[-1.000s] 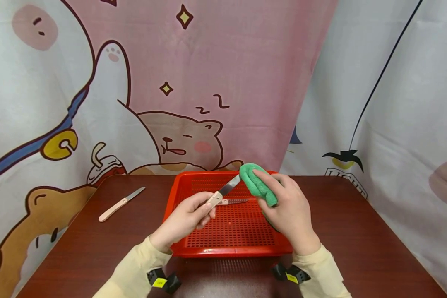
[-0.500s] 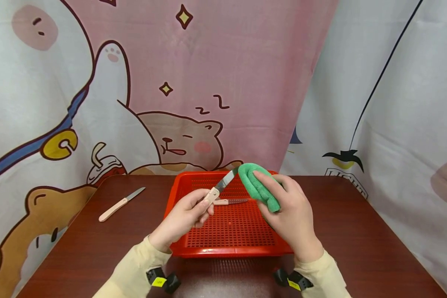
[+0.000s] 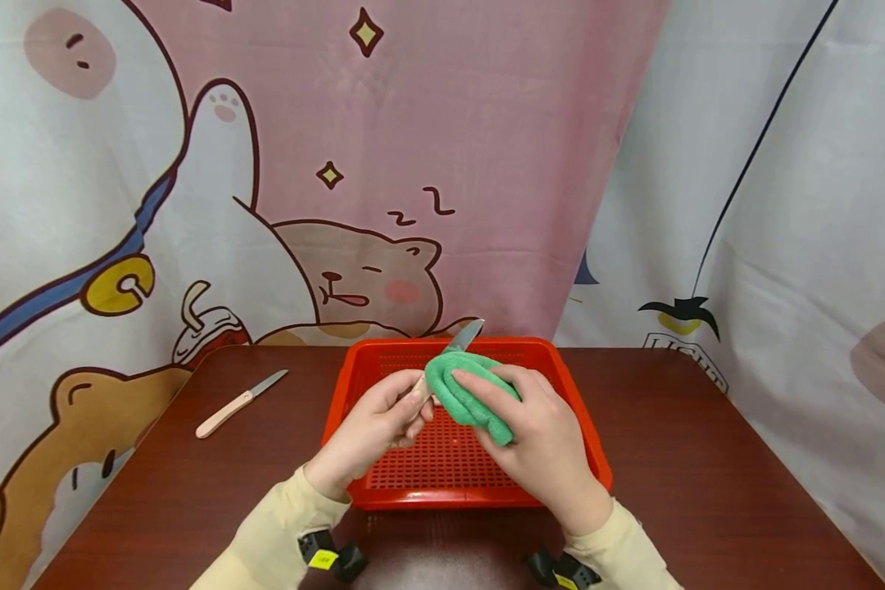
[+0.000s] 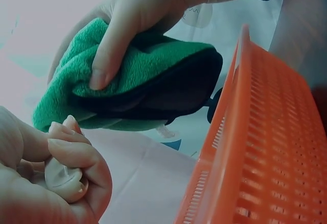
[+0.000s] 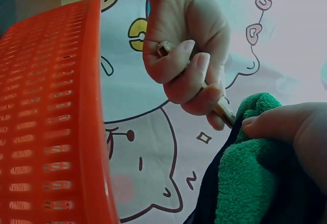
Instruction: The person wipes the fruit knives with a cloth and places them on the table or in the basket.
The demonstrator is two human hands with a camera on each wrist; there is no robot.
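Note:
My left hand (image 3: 376,422) grips a knife by its pale handle (image 5: 223,110), the blade (image 3: 466,334) slanting up and to the right. A folded green towel (image 3: 466,392) is held in my right hand (image 3: 538,434), thumb and fingers pinching it. It wraps over the lower part of the blade, close to the handle, so only the tip end shows above it. In the left wrist view the butt of the knife handle (image 4: 64,180) pokes out of my curled left fingers. Both hands are above the red basket.
A red perforated plastic basket (image 3: 479,496) stands mid-table; a second knife inside it is mostly hidden behind the towel and hands. Another knife with a pale handle (image 3: 224,415) lies on the brown table (image 3: 265,475) at left. A printed curtain (image 3: 487,164) hangs behind.
My right hand has slid the towel down and left along the blade, from the tip to near the handle. The blade tip now shows above the towel; the left hand has barely shifted.

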